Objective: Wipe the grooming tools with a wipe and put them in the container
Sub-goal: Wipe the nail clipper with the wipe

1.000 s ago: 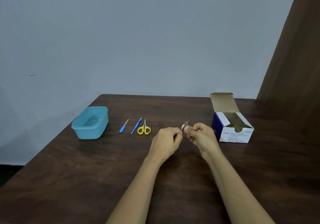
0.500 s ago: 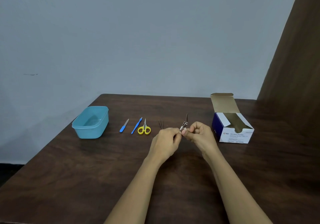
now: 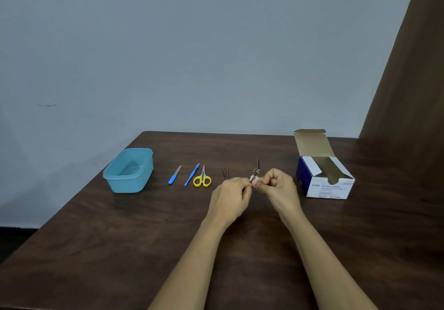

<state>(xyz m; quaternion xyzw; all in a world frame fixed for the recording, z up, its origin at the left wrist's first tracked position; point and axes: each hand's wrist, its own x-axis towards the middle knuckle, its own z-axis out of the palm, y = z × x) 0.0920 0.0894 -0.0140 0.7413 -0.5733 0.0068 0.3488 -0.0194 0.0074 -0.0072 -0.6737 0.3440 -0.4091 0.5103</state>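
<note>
Head view, with clock directions taken from my two hands near the middle of the scene. A dark wooden table [image 3: 120, 249] fills the lower half. At 3 o'clock stands an open box of alcohol swabs [image 3: 329, 184], its flap up. At 9 o'clock, well apart from my hands, sits the blue container [image 3: 129, 184], with nothing visible inside it.

My left hand [image 3: 230, 199] and right hand [image 3: 280, 189] meet fingertip to fingertip above the table. Between them and the container, four tools lie in a row: yellow-handled scissors [image 3: 202, 179], a blue cuticle pusher [image 3: 191, 175], a blue-handled nail file [image 3: 174, 178], and thin tweezers [image 3: 225, 172] nearest my left hand.

The left hand pinches the near end of a nail clipper [image 3: 256, 169], whose lever points to 12 o'clock. The right hand's fingers are curled, pinching what looks like a small white wipe [image 3: 256, 178] against the clipper's body. It is too small for me to be certain.

I judge the clipper to be mid-wipe. To do it well, I should hold the left pinch firm, draw the wipe along the body toward the cutting edge, turn the clipper to reach under the lever, and keep my fingertips off the blades.
</note>
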